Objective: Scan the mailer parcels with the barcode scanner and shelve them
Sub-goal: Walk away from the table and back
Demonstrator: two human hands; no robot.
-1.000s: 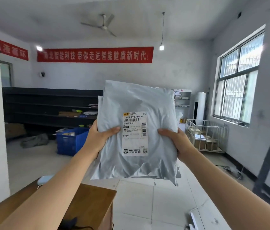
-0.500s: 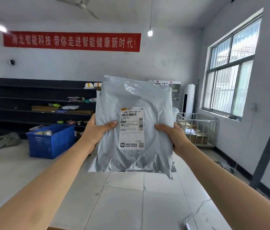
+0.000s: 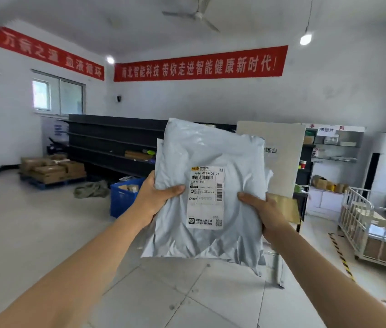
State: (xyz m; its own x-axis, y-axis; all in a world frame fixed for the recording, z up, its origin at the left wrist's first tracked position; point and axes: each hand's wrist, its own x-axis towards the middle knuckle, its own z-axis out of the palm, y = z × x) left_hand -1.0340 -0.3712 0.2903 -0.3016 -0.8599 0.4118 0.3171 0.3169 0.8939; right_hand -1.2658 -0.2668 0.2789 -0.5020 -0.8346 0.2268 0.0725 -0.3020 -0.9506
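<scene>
I hold a grey plastic mailer parcel (image 3: 213, 152) upright in front of me, its white shipping label (image 3: 205, 197) facing me. My left hand (image 3: 156, 197) grips its left edge with the thumb across the front. My right hand (image 3: 261, 209) grips the right edge the same way. The edge of another grey mailer shows behind the front one at the upper left. Long dark shelves (image 3: 106, 140) run along the far wall, holding a few parcels. No barcode scanner is in view.
A blue crate (image 3: 122, 202) stands on the floor before the shelves, beside a grey sack (image 3: 91, 190). Cardboard boxes on a pallet (image 3: 52, 172) sit at the left. A white board (image 3: 282, 157) and white shelving (image 3: 334, 147) are behind the parcel; a wire cage cart (image 3: 374, 223) stands right.
My view has swung left and the room has shifted right; the window on the right is gone from view. Both hands keep the same hold on the parcel.
</scene>
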